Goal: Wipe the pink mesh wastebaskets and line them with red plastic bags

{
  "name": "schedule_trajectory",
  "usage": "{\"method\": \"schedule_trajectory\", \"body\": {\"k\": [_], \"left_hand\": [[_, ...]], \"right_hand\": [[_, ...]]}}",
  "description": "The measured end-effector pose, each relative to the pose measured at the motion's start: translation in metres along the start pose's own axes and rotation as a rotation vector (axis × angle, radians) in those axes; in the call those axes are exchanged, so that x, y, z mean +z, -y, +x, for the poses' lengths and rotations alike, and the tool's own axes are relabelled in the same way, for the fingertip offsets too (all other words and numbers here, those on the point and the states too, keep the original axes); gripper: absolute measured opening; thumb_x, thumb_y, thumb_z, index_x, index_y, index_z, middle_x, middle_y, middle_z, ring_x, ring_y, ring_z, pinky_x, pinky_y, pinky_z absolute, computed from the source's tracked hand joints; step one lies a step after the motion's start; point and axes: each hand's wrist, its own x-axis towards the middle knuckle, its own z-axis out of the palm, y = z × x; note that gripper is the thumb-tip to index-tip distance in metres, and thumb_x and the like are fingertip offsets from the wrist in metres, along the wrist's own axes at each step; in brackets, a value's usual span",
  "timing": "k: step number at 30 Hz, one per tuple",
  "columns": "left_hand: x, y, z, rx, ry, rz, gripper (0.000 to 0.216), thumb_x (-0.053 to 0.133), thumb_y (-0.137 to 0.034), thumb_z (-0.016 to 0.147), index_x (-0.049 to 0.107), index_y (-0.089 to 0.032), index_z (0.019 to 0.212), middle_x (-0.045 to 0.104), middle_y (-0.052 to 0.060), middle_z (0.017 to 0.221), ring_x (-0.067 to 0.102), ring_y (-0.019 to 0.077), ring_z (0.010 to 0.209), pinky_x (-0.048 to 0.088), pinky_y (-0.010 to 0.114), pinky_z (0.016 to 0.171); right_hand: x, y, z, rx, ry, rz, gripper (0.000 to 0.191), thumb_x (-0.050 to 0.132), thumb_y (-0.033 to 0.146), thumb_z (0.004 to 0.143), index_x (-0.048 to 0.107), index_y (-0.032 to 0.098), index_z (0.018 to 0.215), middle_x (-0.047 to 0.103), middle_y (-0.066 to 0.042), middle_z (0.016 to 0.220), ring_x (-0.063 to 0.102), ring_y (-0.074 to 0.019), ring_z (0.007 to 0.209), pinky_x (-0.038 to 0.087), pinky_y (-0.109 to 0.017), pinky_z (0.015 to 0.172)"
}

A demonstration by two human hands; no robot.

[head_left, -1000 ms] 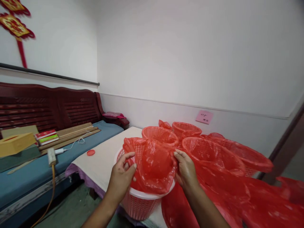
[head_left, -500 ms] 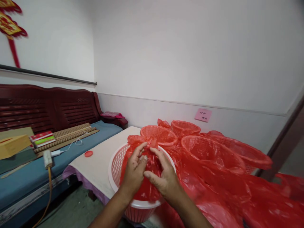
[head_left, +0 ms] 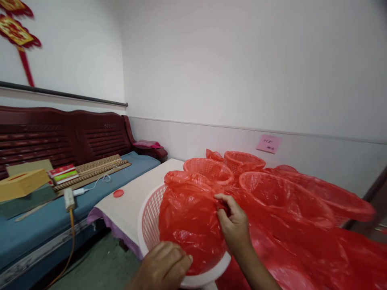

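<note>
A red plastic bag [head_left: 190, 221] puffs up inside a pale pink-white basket [head_left: 148, 213] with perforated sides. My right hand [head_left: 237, 225] pinches the bag's right side between thumb and fingers, over the basket's rim. Low at the near left edge of the bag is my left hand [head_left: 165, 264], its fingers curled and pressed together on the plastic. The bag hides most of the basket's inside.
Several baskets covered in red plastic, one of them a round basket [head_left: 208, 169], stand to the right and behind. A red disc [head_left: 118, 193] lies on the white-covered table [head_left: 136, 185]. Left is a wooden bench [head_left: 99, 139] with a power strip [head_left: 69, 199] on its blue cushion.
My hands have parted from over the basket's middle, the left toward the near rim, the right to the right side. The bag has spread out and puffed up. The view has shifted slightly.
</note>
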Motion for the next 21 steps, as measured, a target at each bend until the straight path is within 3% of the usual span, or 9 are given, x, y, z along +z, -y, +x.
{"method": "schedule_trajectory", "body": {"k": [3,6,10,16,21], "left_hand": [[0.003,0.001,0.001,-0.004,0.094,0.125,0.027,0.035,-0.026,0.095,0.056,-0.021,0.079,0.063,-0.001,0.057,0.058,0.0163,0.047,0.040,0.030,0.045],[-0.002,0.006,-0.001,-0.034,0.213,0.135,0.026,0.042,-0.020,0.091,0.046,-0.023,0.065,0.057,-0.003,0.055,0.053,0.0156,0.044,0.033,0.031,0.044],[-0.021,0.024,-0.005,-0.091,0.355,0.133,0.019,0.051,-0.012,0.087,0.048,-0.023,0.071,0.059,-0.003,0.063,0.056,0.0169,0.052,0.034,0.032,0.050],[-0.031,0.055,-0.001,-0.181,0.532,0.191,0.010,0.062,-0.019,0.085,0.055,-0.021,0.078,0.064,-0.001,0.071,0.062,0.0209,0.063,0.039,0.033,0.055],[-0.020,0.085,0.005,-0.246,0.662,0.264,0.012,0.055,-0.023,0.091,0.062,-0.019,0.082,0.068,0.003,0.076,0.066,0.0242,0.071,0.042,0.035,0.060]], "right_hand": [[0.001,0.001,0.000,0.050,-0.070,0.074,0.025,0.052,0.019,0.080,0.063,0.024,0.101,0.066,-0.002,0.097,0.061,-0.0177,0.090,0.047,-0.033,0.083],[-0.003,0.018,0.000,0.052,-0.179,0.159,0.022,0.057,0.021,0.079,0.065,0.025,0.099,0.067,0.000,0.096,0.062,-0.0161,0.090,0.047,-0.031,0.083],[-0.021,0.061,0.007,0.042,-0.409,0.249,0.019,0.065,0.027,0.077,0.068,0.025,0.096,0.067,0.001,0.095,0.062,-0.0144,0.088,0.047,-0.029,0.083],[-0.052,0.119,0.013,0.143,-0.666,0.393,0.024,0.072,0.026,0.068,0.067,0.025,0.092,0.065,0.001,0.094,0.059,-0.0148,0.083,0.046,-0.029,0.074],[-0.071,0.126,-0.006,0.158,-0.807,0.284,0.028,0.074,0.030,0.067,0.067,0.028,0.094,0.063,-0.001,0.104,0.058,-0.0196,0.088,0.043,-0.037,0.079]]}}
